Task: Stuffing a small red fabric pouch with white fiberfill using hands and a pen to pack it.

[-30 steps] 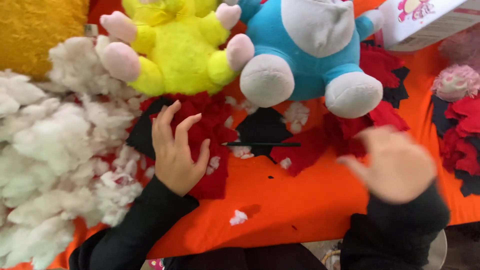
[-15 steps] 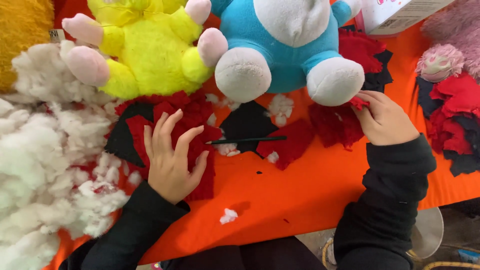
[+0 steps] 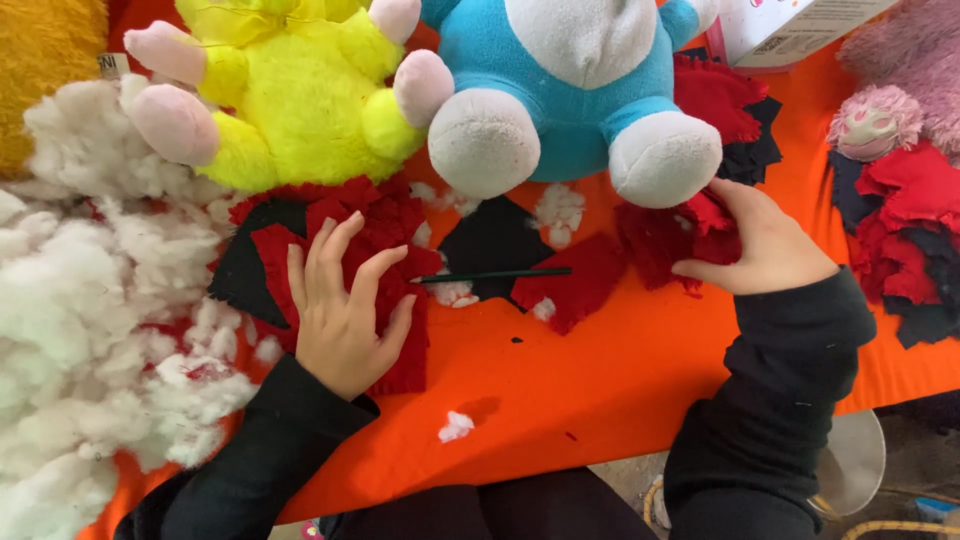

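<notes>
Right hand (image 3: 762,245), loose in the air a second ago, now pinches red felt pieces (image 3: 672,238) under the blue plush's foot (image 3: 664,157); left hand (image 3: 343,305) stays flat, fingers spread, pressing the red-and-black felt pile (image 3: 330,235) beside the stuffing (image 3: 90,300).

Toy-making craft workshop – plush toys (image 3: 420,90), loose stuffing pile (image 3: 90,300), cut felt scraps (image 3: 370,230), orange worktable (image 3: 600,380)

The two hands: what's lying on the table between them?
In the head view, between the left hand and right hand lie a thin dark stick, black felt, red felt and stuffing bits.
</notes>
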